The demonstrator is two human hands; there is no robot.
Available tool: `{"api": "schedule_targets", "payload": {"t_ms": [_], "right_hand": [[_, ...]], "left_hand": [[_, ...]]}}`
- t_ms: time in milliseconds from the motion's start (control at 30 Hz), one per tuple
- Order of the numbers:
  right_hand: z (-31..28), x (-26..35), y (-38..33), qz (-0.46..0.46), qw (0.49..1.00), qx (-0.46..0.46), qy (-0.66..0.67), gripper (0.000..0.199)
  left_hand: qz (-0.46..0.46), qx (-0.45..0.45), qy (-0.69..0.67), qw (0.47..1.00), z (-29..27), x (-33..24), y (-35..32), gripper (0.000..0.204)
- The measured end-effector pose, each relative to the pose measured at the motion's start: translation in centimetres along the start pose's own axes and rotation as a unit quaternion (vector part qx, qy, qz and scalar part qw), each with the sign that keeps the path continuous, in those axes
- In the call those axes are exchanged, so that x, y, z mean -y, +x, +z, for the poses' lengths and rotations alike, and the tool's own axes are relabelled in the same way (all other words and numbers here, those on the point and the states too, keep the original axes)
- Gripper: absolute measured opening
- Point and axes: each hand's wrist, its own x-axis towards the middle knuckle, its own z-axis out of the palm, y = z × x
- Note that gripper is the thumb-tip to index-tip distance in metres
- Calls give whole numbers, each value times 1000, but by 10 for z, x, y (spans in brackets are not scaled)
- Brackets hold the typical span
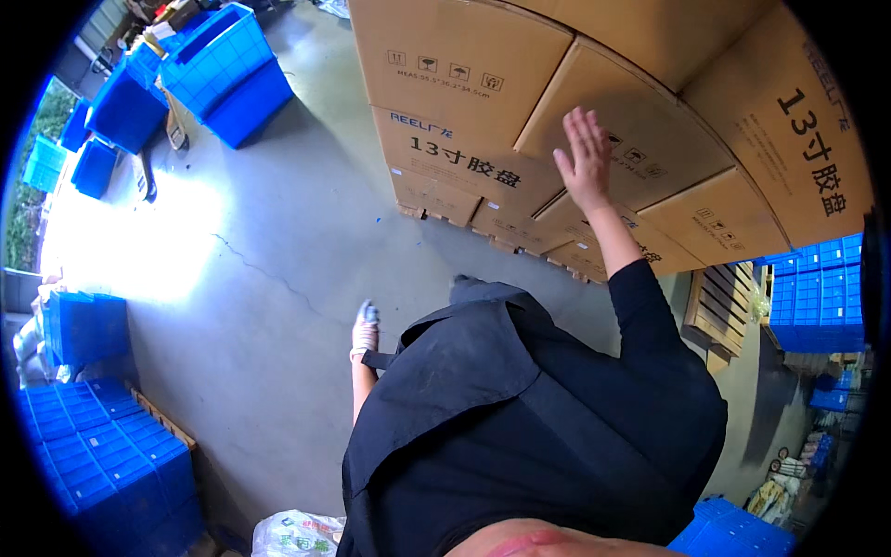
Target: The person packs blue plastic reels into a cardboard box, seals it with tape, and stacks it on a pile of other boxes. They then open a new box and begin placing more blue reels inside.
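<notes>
From the head view I see my right hand [585, 160] spread wide, palm flat against a stacked cardboard box [640, 139] (upper right). My left hand is out of sight. Blue crates [223, 74] sit well apart across the concrete floor [278, 251].

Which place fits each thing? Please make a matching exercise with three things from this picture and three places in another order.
Things:
1. right hand
2. blue crates
3. white bag

Places:
A. on the floor at the lower edge, beside the black clothing
B. flat on a cardboard box in the stack
C. stacked at the lower left

Pairs: 1-B, 2-C, 3-A
</notes>
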Motion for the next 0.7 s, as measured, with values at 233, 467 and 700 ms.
{"api": "schedule_targets", "payload": {"t_ms": [233,467,700], "right_hand": [[35,-20,79,195,948,-241,-71,75],[72,-42,92,244,886,-344,-194,72],[124,-20,-15,479,817,-319,25,74]], "left_hand": [[67,-75,84,991,-71,-58,84,43],[107,72,190,973,-57,-190,153,40],[466,7,83,881,34,-422,213,56]]}}
